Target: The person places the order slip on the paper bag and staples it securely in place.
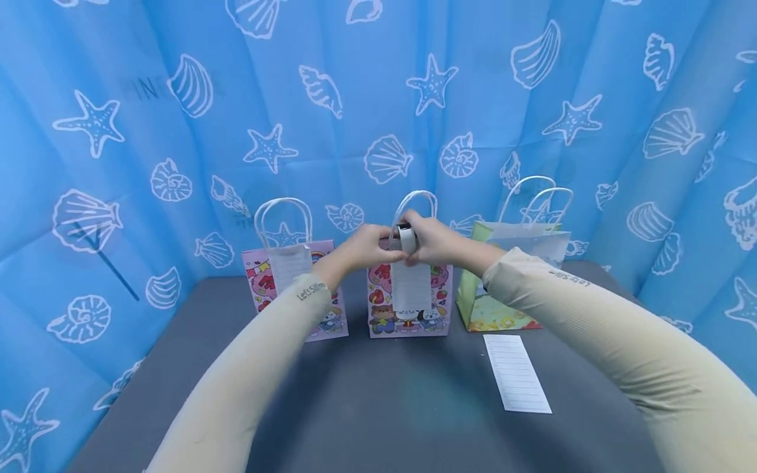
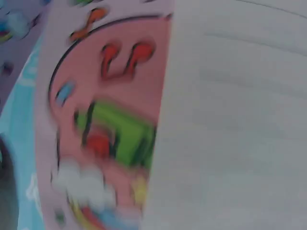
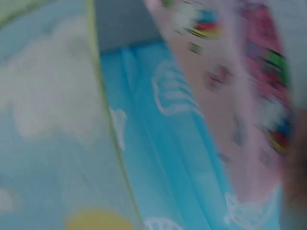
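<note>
At the middle pink cartoon paper bag (image 1: 378, 315), both hands meet over the top edge, just below its white twisted handles (image 1: 416, 193). My left hand (image 1: 368, 247) pinches the bag's top edge with a lined paper slip (image 1: 412, 289) that hangs down the front. In my right hand (image 1: 434, 238) is a small white-and-dark stapler (image 1: 406, 238), held over the slip's upper end; the fingers partly hide it. The left wrist view shows the slip (image 2: 235, 120) close against the bag's printed front (image 2: 105, 96). The bag's side (image 3: 216, 96) appears in the right wrist view.
Another pink bag (image 1: 260, 279) with a lined slip (image 1: 290, 266) at its top stands left. To the right is a green-and-yellow bag (image 1: 470, 295), partly behind the right forearm. A loose lined slip (image 1: 517, 374) lies on the grey table (image 1: 378, 407). A blue shell-print curtain (image 1: 378, 98) hangs behind.
</note>
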A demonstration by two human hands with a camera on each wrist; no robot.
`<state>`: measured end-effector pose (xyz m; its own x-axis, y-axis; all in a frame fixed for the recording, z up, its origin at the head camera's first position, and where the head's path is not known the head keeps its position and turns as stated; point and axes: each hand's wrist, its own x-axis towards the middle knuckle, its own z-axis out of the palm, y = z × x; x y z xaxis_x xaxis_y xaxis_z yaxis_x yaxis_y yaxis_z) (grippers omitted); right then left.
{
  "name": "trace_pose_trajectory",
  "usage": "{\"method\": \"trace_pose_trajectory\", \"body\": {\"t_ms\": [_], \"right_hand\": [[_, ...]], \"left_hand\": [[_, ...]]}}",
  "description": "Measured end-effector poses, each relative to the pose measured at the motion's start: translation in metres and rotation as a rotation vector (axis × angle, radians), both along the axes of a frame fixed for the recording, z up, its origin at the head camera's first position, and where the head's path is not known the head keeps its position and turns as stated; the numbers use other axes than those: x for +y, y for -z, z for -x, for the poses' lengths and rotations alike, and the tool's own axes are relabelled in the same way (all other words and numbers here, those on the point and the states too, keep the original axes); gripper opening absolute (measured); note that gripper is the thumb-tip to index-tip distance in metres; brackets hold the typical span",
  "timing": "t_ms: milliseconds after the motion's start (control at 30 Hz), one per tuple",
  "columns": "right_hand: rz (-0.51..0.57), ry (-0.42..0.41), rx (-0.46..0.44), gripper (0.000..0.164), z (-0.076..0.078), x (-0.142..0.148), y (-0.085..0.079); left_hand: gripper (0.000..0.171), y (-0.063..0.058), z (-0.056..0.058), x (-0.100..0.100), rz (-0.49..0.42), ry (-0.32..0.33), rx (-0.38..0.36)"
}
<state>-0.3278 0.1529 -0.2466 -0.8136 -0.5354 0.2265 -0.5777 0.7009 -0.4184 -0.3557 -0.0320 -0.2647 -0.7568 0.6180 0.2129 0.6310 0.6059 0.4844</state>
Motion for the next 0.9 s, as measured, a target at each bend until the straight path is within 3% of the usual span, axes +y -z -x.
{"method": "trace_pose_trajectory", "body": {"t_ms": [133,233,367,500,633,900], "right_hand": [[0.008,0.000,-0.012,0.067,-0.007,0.005,-0.004],[0.108,0.010,0.043,0.066,-0.012,0.006,-0.005],[0.362,0.085,0.039,0.068,-0.023,0.014,-0.006],[0.620,0.189,-0.106,0.067,-0.040,0.029,-0.008],[0.754,0.264,-0.211,0.064,-0.058,0.046,-0.008],[1.067,0.180,-0.365,0.034,-0.086,0.075,0.001]], "left_hand": [[0.041,-0.005,-0.006,-0.005,0.159,-0.041,0.044],[0.037,-0.006,-0.011,-0.010,0.186,-0.102,0.092],[0.032,-0.005,-0.017,-0.010,0.108,-0.177,0.077],[0.029,-0.002,-0.022,-0.007,0.024,-0.225,0.051],[0.028,0.000,-0.024,-0.005,-0.080,-0.264,0.007],[0.027,0.001,-0.023,-0.005,-0.197,-0.278,-0.061]]}}
